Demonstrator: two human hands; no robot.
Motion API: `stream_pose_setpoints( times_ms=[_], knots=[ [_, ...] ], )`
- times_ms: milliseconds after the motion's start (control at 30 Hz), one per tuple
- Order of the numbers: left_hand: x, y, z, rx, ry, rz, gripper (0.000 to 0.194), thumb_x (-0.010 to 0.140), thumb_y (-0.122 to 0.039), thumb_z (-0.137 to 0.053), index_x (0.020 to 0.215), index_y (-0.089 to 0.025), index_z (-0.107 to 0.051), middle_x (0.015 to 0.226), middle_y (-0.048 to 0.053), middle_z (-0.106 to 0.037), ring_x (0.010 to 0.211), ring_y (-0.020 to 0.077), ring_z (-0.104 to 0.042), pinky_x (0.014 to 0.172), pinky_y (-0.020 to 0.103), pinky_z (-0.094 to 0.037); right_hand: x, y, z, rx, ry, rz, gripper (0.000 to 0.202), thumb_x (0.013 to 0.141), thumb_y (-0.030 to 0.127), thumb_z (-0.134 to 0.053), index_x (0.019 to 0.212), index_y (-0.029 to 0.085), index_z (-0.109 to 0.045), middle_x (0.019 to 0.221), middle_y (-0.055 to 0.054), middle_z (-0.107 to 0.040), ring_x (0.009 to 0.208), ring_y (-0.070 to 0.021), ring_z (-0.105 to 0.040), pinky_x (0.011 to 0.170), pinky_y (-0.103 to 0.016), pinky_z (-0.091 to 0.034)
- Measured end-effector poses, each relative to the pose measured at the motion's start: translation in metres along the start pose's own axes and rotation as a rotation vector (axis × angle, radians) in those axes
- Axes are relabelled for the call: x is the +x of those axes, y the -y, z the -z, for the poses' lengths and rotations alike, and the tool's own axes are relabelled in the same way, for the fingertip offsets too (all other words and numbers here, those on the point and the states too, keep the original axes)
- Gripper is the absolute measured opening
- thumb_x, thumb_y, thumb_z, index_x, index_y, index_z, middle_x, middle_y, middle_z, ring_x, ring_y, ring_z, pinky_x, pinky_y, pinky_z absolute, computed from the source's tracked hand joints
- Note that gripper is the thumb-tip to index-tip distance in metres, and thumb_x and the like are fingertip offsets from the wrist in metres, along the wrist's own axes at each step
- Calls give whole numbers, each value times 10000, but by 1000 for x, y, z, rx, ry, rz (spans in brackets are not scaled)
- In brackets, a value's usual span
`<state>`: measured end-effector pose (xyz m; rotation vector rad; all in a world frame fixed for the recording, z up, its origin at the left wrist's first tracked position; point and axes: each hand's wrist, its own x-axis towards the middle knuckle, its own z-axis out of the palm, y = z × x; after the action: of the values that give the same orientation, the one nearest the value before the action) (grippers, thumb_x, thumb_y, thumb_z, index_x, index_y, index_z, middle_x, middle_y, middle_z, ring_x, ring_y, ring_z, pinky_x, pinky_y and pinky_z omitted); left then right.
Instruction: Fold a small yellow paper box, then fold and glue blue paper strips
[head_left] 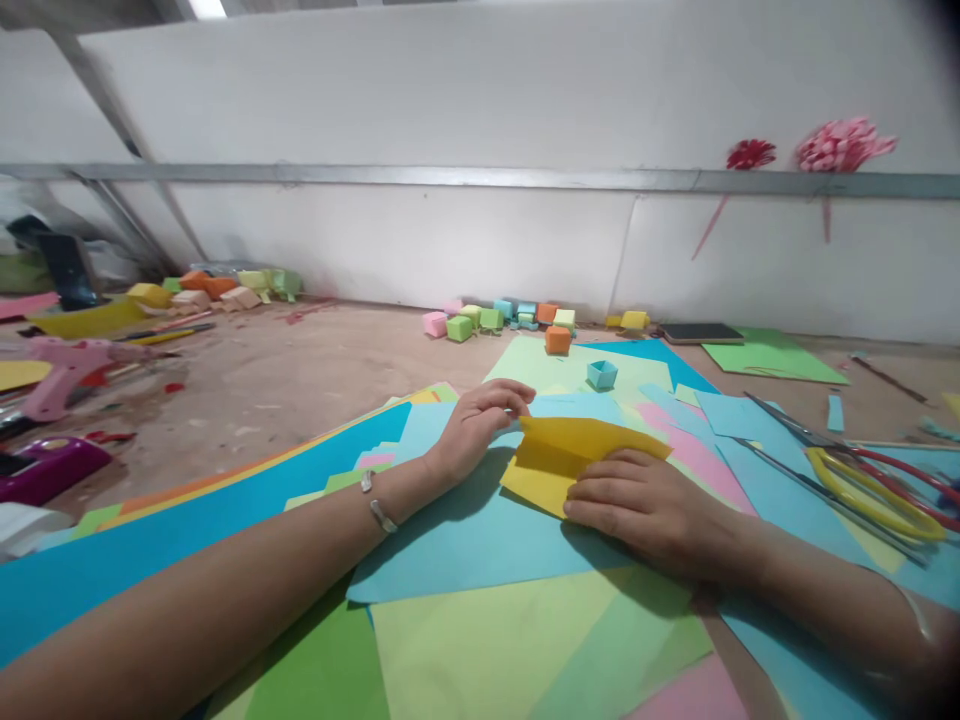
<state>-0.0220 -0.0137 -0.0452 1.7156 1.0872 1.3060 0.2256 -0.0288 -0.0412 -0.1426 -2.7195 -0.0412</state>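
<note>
In front of you stands one white wall [420,90], crossed by a single metal rail [420,176], and below it spreads your table [322,360]. Loose paper overlaps across the middle in blue, green, yellow, orange and pink, too layered to count; a pale blue sheet [480,560] lies uppermost under your work. Your right hand [645,505] is spread flat, fingers close together, over the right part of one yellow sheet [551,455]; its thumb is hidden, so you cannot tell whether it pinches. Your left hand [480,425] is half open, fingers loosely curled, its tips beside the sheet's left corner; contact cannot be told. The yellow sheet is creased across, slightly raised, and sits above the pale blue one between your hands.

To your right lie two pairs of scissors, one with yellow handles [862,490], one with red [900,475]. At your left are one pink glue gun [52,370] and one purple tool [56,468]. Two flowers show at the rail: one pink [844,147], one smaller and red [751,154]. Near the wall you have at least eight paper cubes [491,319] clustered at centre, and nearer you one open blue box [601,375].
</note>
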Motion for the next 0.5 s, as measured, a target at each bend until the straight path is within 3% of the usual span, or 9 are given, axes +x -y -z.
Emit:
stream_pose_setpoints(
  times_ms=[100, 200, 300, 400, 500],
  knots=[
    [0, -3, 1, 15, 59, -12, 158, 788, -302, -574, 802, -198, -693, 1047, 73, -687, 1062, 264, -600, 956, 419, -470, -4, -2, -5, 116, -45, -90, 332, 939, 72, -443, 1244, 143, -551, 1203, -121, -661, 1115, -194, -591, 945, -372, -501],
    [1, -1, 1, 49, -130, -93, 287, 854, -416, -559, 1028, -198, -628, 1082, 84, -643, 1059, 241, -583, 908, 391, -484, -6, -4, -3, 220, -26, -217, 353, 881, 118, -544, 1232, 150, -528, 1290, -162, -593, 1220, -220, -535, 985, -373, -496],
    [2, 1, 2, 202, -289, -222, 191, 827, -383, -617, 828, -193, -623, 962, 61, -593, 964, 219, -577, 892, 380, -469, -8, -5, -1, 317, -12, -323, 288, 788, 89, -574, 1057, 180, -527, 1317, -178, -558, 1265, -256, -501, 961, -399, -517],
    [0, 3, 0, 528, -146, -309, 206, 801, -331, -664, 654, -186, -661, 1005, 78, -596, 1009, 254, -559, 946, 433, -424, -8, -6, -1, 418, -29, -355, 246, 741, 13, -515, 899, 202, -518, 1327, -168, -544, 1244, -245, -522, 923, -381, -533],
    [-4, 4, -4, 795, 107, -244, 166, 821, -348, -657, 804, -217, -756, 1177, 102, -596, 1130, 308, -521, 993, 499, -381, -8, -9, -1, 460, -48, -298, 189, 804, 27, -511, 856, 193, -585, 1319, -153, -547, 1192, -227, -559, 915, -353, -522]
  ],
)
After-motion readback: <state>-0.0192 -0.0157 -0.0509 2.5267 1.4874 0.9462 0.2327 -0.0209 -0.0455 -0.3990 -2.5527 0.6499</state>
